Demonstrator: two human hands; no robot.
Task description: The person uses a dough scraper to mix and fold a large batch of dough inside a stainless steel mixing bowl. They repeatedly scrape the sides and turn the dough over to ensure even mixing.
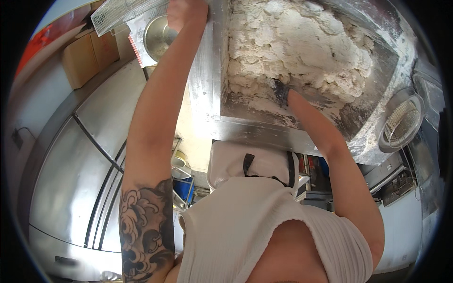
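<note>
My left hand is raised at the top edge, partly cut off, beside a round metal bowl and a wire mesh basket. Its fingers look curled, but whether they grip anything does not show. My right hand, dark with a black glove or coating, reaches down to the near edge of a large heap of pale flour. The fingers are partly hidden there. The flour lies in a deep metal tray, caked with flour along its base and walls.
A round sieve sits at the tray's right side, with a clear plastic container behind it. On the left are stainless steel cabinet doors and a cardboard box. A white padded seat or bag stands under the tray's front edge.
</note>
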